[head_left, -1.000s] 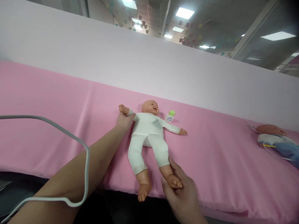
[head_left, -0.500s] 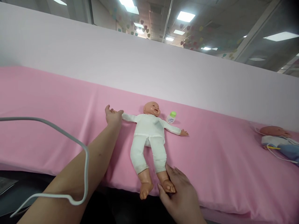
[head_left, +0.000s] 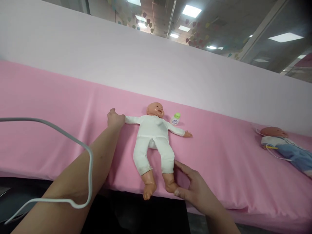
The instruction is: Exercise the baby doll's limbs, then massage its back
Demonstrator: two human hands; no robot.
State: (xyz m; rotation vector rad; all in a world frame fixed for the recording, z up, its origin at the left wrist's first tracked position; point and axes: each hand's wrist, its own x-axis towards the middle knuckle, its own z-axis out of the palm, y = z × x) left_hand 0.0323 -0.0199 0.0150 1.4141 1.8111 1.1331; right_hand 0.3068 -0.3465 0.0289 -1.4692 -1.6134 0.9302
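Doll [head_left: 153, 139] in a white suit lies on its back on the pink sheet [head_left: 60, 107], arms spread wide, bare feet at the near edge. The left hand [head_left: 115, 118] covers the end of the doll's outstretched arm, closed over its hand as far as the view shows. The right hand [head_left: 195, 187] is loose and half open beside the doll's nearer foot, thumb tip just touching the foot, fingers spread and gripping nothing. A small bottle with a green cap [head_left: 175, 118] stands just beside the doll's head. A grey cable [head_left: 80, 146] loops across the left forearm. Well apart to the right, a second doll [head_left: 280, 144] in blue lies on the same sheet. Behind runs a pale wall panel [head_left: 146, 61].
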